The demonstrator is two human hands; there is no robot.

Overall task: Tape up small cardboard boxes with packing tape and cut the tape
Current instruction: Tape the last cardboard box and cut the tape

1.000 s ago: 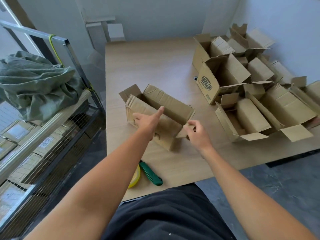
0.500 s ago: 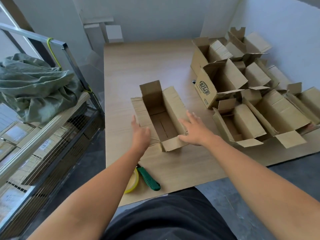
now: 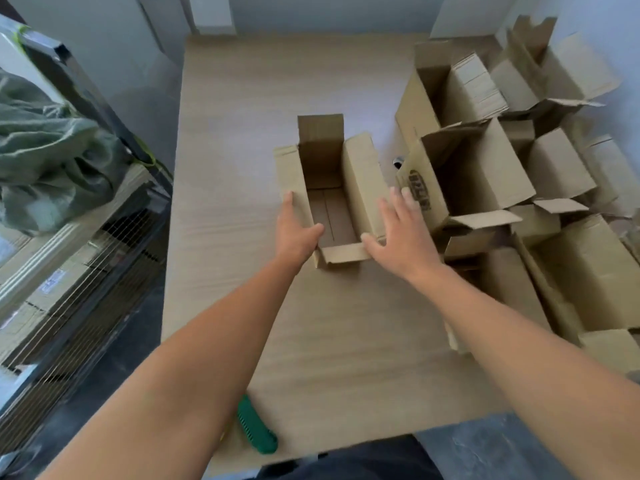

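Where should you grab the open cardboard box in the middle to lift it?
Grab it by its two long side walls, one hand coming from the left and one from the right. The box is long, narrow and open on top, and its loose flaps would probably bend. The left hand and right hand lie along those long sides.

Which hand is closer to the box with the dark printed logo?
Right. The right hand lies on the open box, its fingertips beside the logo box; the left hand is across that box, on its left flap.
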